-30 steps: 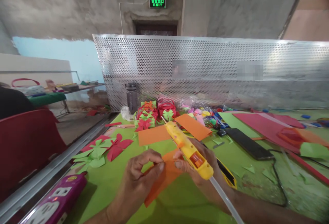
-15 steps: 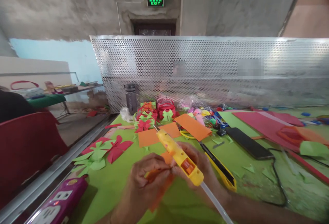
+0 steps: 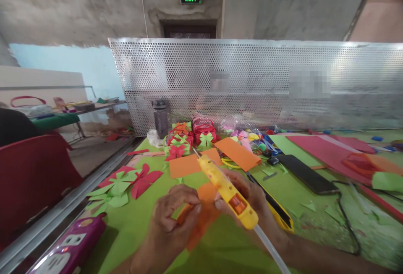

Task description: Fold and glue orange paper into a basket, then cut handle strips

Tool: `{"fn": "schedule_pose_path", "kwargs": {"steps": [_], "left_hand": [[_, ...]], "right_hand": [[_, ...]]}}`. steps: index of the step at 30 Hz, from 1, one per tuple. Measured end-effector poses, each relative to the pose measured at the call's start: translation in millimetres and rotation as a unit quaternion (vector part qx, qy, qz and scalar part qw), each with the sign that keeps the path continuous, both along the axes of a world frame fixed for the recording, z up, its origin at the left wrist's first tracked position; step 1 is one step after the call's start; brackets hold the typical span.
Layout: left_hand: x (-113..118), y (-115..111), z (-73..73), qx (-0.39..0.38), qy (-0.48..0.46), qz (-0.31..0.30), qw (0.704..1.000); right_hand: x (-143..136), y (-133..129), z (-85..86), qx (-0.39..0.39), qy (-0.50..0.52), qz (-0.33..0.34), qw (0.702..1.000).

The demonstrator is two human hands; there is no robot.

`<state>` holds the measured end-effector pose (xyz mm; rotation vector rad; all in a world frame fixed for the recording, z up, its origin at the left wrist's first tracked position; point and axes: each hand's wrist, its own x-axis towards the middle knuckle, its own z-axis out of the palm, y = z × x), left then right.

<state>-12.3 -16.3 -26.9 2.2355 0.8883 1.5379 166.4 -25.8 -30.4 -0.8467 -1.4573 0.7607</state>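
My left hand (image 3: 171,219) is closed in a pinch, thumb and forefinger together at the edge of a curved orange paper piece (image 3: 206,211). The paper spans the gap between my two hands, above the green tabletop. A yellow glue gun (image 3: 225,183) lies along my right hand (image 3: 252,192), its metal nozzle pointing up and away. From its rear end sticks out a clear glue stick (image 3: 272,251). My right thumb touches the orange paper's right edge; the other right fingers are mostly behind the glue gun.
Orange sheets (image 3: 195,163) lie beyond my hands. A yellow utility knife (image 3: 273,207) and a black phone-like device (image 3: 307,174) are on the right. Green and red paper flowers (image 3: 118,188) and a purple power strip (image 3: 74,242) sit left. A perforated metal panel (image 3: 252,64) stands behind.
My hands have moved apart, the right one shifting slightly right with the glue gun. More of the orange paper shows between them.
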Motion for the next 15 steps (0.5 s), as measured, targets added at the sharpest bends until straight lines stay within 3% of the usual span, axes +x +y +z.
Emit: {"fn": "schedule_pose_path", "kwargs": {"steps": [5,10,12,15], "left_hand": [[-2,2,-3.1,-0.038,-0.001,0.026,0.999],[3,-2,-5.1,-0.119,0.017,-0.050,0.992],[-1,1,-1.0,-0.142,0.010,-0.036,0.989],[-11,11,7.0,-0.169,-0.041,0.023,0.985]], "right_hand": [[1,1,8.2,-0.019,0.015,-0.012,1.000],[-7,-3,6.5,-0.008,-0.003,0.029,1.000],[-4,-2,7.9,0.001,-0.022,0.010,1.000],[8,5,16.1,0.046,-0.058,-0.070,0.995]]}}
